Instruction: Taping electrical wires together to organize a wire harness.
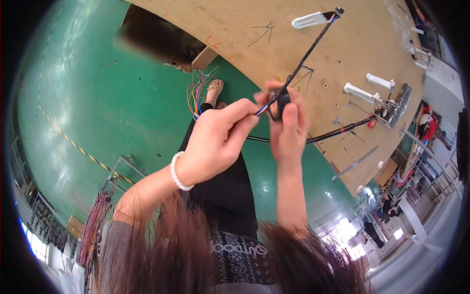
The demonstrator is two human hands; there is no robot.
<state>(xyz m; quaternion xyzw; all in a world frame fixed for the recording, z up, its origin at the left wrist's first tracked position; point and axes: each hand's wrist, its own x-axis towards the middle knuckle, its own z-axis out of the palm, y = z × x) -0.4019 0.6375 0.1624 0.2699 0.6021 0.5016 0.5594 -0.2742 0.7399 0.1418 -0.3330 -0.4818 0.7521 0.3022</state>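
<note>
My left hand (218, 139), with a white beaded bracelet at its wrist, pinches a bundle of thin wires (263, 109) between thumb and fingers; blue and reddish strands show. My right hand (290, 130) is closed around a roll of black tape (280, 105), held against the bundle just beyond the left fingertips. From there the black-wrapped harness branch (308, 51) runs up and right to a small dark connector (340, 11) by a white holder (309, 20). Loose coloured wire ends (196, 93) hang beyond my left hand. The right fingers are slightly blurred.
A wooden board (279, 54) fills the upper right. Another black-wrapped cable (338, 131) crosses its near edge toward white holders (360, 91) and a metal fixture (391, 110). Bundled wires (98, 215) hang on a rack at lower left, above the green floor (93, 98).
</note>
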